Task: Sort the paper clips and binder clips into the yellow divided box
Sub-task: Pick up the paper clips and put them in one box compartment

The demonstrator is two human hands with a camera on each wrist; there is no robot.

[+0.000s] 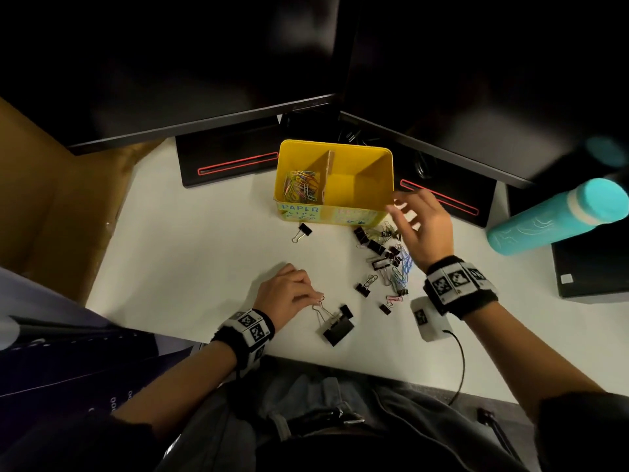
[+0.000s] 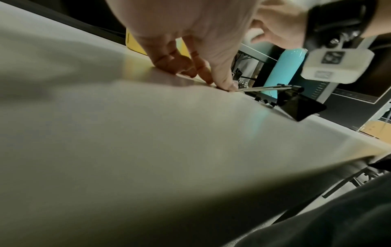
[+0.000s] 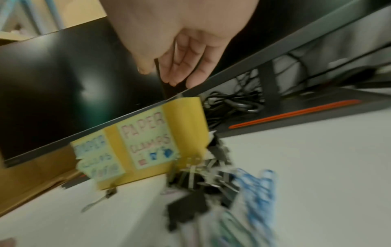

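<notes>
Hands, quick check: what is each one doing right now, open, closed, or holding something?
Left hand: fingertips pinching a pink paper clip down on the desk, beside the large binder clip.
Right hand: open, fingers spread, holding nothing.

Your head view is dim overall; the upper half falls to near black, and the white desk [image 1: 190,253] carries most of the light at centre; corners darken and straight edges bow, as a wide lens gives. Your right hand [image 1: 420,226] is smeared by motion at the fingers; the left hand [image 1: 289,289] is sharp and throws a soft shadow to its left. In the left wrist view the near desk surface is out of focus, with pale teal and yellow reflections upon it. The right wrist view is heavily motion-blurred; the clip pile [image 3: 222,192] at lower centre is streaked, and the labels on the yellow box [image 3: 148,143] are barely legible.
</notes>
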